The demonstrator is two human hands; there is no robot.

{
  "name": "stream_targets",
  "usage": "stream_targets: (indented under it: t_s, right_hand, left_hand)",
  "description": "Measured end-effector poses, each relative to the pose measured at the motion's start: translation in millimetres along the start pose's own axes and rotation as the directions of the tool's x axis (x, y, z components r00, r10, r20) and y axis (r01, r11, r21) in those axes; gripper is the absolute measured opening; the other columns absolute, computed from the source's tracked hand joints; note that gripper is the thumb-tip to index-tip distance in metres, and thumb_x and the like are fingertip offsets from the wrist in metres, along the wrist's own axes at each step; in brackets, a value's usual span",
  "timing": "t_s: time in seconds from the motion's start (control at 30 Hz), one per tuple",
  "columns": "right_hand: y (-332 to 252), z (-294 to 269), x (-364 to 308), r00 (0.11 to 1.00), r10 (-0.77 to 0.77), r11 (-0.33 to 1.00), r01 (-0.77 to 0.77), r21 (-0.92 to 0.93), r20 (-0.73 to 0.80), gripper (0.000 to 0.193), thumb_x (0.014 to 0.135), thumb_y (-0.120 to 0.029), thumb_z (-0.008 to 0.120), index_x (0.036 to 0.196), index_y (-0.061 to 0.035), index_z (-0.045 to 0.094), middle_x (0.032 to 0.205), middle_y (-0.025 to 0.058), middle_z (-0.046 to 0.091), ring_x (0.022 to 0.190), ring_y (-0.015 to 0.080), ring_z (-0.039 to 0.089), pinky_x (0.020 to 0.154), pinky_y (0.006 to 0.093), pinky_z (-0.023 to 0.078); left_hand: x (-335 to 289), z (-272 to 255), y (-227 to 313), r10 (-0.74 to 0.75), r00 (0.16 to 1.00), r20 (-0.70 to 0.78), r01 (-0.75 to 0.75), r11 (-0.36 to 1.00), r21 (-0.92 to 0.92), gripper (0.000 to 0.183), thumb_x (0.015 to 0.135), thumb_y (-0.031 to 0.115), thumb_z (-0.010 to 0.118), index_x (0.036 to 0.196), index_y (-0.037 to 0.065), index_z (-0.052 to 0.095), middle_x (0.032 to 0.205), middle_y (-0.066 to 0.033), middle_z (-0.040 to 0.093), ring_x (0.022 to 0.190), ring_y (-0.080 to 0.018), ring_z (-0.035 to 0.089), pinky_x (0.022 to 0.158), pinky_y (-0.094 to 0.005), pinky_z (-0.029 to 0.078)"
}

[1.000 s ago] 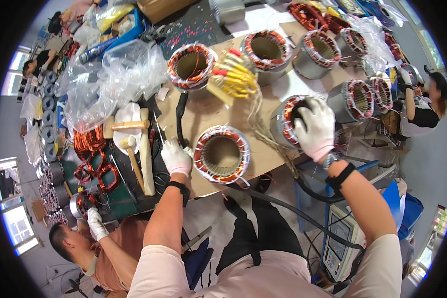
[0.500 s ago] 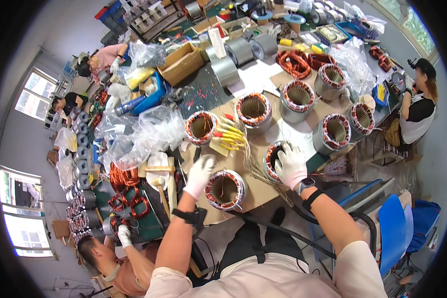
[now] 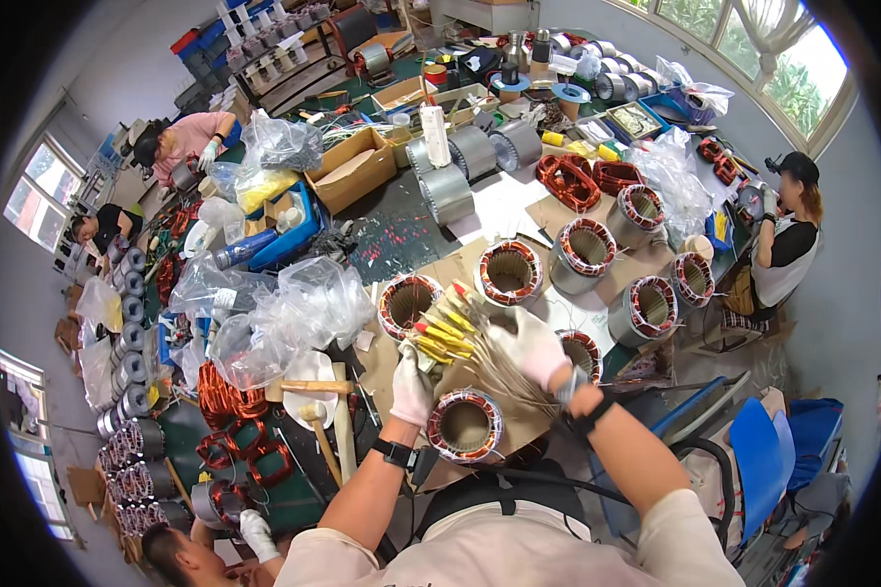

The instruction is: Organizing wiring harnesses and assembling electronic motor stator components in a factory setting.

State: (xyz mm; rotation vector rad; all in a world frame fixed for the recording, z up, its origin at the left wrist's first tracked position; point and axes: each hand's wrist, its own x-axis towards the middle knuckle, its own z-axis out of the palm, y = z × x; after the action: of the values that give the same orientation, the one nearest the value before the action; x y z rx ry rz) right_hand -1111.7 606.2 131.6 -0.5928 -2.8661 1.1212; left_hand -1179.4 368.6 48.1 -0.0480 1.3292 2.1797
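Note:
A bundle of pale lead wires [image 3: 507,380] with yellow and red sleeved ends lies across the cardboard between my hands. My right hand [image 3: 527,348], in a white glove, is closed over the wires from the right, its fingertips partly hidden among them. At the sleeved ends is my gloved left hand [image 3: 413,387], fingers curled; what they pinch is hard to make out. Just below the wires stands a motor stator [image 3: 464,452] with white-laced copper windings. Another stator [image 3: 408,284] is beyond my left hand. A third stator [image 3: 595,347] sits partly hidden behind my right wrist.
More stators [image 3: 511,298] stand at the right of the table. Left of my hands are plastic bags [image 3: 303,308], a wooden mallet [image 3: 318,430] and copper coils [image 3: 230,391]. A blue chair [image 3: 764,460] is at right. Co-workers are at the left and right sides.
My right hand has left the stator at right and moved left onto the wire bundle. My left hand has come up to the sleeved ends. The view has tilted upward.

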Motion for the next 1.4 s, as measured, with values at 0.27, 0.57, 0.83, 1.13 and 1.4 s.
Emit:
stream_targets:
  t_s: [0.27, 0.57, 0.83, 1.13, 1.4]
  right_hand:
    - [20.6, 57.9, 75.1, 0.769, -0.210, 0.277, -0.545, 0.791, 0.604, 0.040, 0.106, -0.035, 0.065, 0.123, 0.0008, 0.071, 0.114, 0.0076, 0.076, 0.101, 0.0127, 0.070, 0.092, 0.0303, 0.056]
    - [-40.0, 64.1, 27.6, 0.921, 0.083, 0.785, -0.295, 0.544, 0.380, 0.032, 0.081, -0.019, 0.085, 0.104, 0.0032, 0.076, 0.091, 0.0094, 0.077, 0.080, 0.0152, 0.068, 0.078, 0.0338, 0.056]
    - [-14.3, -39.2, -78.1, 0.977, -0.037, 0.648, -0.137, 0.749, 0.211, 0.048, 0.091, -0.019, 0.075, 0.132, 0.0039, 0.064, 0.121, 0.0075, 0.074, 0.103, 0.0153, 0.069, 0.095, 0.0337, 0.056]
    - [68.9, -107.8, -217.4, 0.932, 0.311, 0.123, 0.154, 0.980, -0.186, 0.053, 0.098, -0.019, 0.067, 0.146, 0.0002, 0.053, 0.139, 0.0122, 0.066, 0.125, 0.0255, 0.066, 0.110, 0.0434, 0.051]
    - [113.7, -76.4, -287.1, 0.912, 0.392, -0.190, 0.211, 0.959, -0.122, 0.067, 0.094, -0.017, 0.071, 0.155, -0.0057, 0.047, 0.152, 0.0106, 0.059, 0.138, 0.0286, 0.057, 0.118, 0.0467, 0.044]
  left_hand:
    - [6.0, -12.5, -6.9, -0.141, 0.976, 0.164, 0.178, 0.955, -0.239, 0.087, 0.098, 0.077, 0.048, 0.159, 0.015, 0.042, 0.150, -0.0067, 0.056, 0.132, -0.0244, 0.055, 0.103, -0.0432, 0.046]
    - [-1.1, -4.8, 19.1, -0.236, 0.971, 0.041, 0.233, 0.970, 0.064, 0.056, 0.105, 0.050, 0.062, 0.141, 0.008, 0.058, 0.131, -0.0068, 0.069, 0.114, -0.0208, 0.067, 0.097, -0.0405, 0.054]
    - [-39.3, -4.9, 65.1, -0.152, 0.942, 0.299, -0.002, 0.889, 0.458, 0.061, 0.096, 0.046, 0.076, 0.133, 0.000, 0.063, 0.118, -0.0082, 0.071, 0.109, -0.0159, 0.066, 0.101, -0.0333, 0.051]
    - [27.4, -89.9, 7.5, -0.139, 0.983, -0.123, 0.186, 0.747, 0.638, 0.031, 0.101, 0.027, 0.069, 0.114, -0.001, 0.065, 0.089, -0.0082, 0.068, 0.072, -0.0150, 0.065, 0.067, -0.0315, 0.053]
    - [-47.5, -19.5, 75.7, -0.475, 0.876, 0.085, 0.203, 0.522, 0.828, 0.025, 0.101, 0.023, 0.067, 0.106, -0.002, 0.066, 0.078, -0.0034, 0.066, 0.062, -0.0108, 0.061, 0.058, -0.0292, 0.051]
